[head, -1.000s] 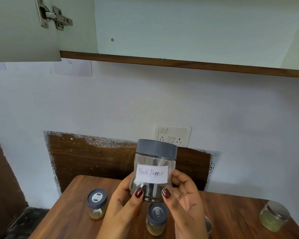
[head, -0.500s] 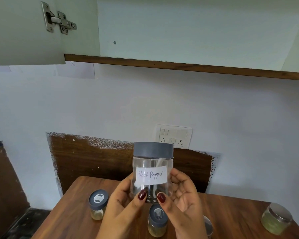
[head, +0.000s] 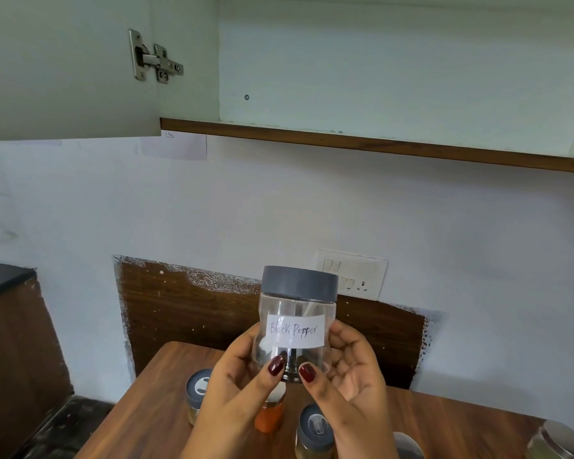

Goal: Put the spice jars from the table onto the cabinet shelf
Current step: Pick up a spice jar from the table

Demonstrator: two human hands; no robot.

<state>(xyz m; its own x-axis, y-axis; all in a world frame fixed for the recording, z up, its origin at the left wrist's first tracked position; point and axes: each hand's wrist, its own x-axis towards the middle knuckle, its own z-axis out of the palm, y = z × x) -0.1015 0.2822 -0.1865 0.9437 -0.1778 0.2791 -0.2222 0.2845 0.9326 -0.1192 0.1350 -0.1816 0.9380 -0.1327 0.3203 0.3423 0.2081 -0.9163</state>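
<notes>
I hold a clear black pepper jar [head: 295,313] with a grey lid and a white handwritten label upright above the table, in front of the wall. My left hand [head: 242,379] grips its lower left side and my right hand [head: 348,376] cups its lower right side. On the wooden table [head: 153,409] below stand a small grey-lidded jar [head: 196,399], an orange spice jar [head: 269,414] partly hidden by my left hand, and another grey-lidded jar [head: 314,432]. The cabinet shelf [head: 378,142] with a brown front edge runs overhead.
The open cabinet door [head: 63,67] with a metal hinge [head: 153,59] hangs at upper left. A switch socket plate [head: 353,273] sits on the wall behind the jar. A steel-lidded jar [head: 557,442] stands at the table's right edge, another lid [head: 408,445] near my right wrist.
The view has tilted and shifted so the cabinet and hinge sit lower and further right. The jar stays in both hands, turned more upright. The orange jar has come into sight.
</notes>
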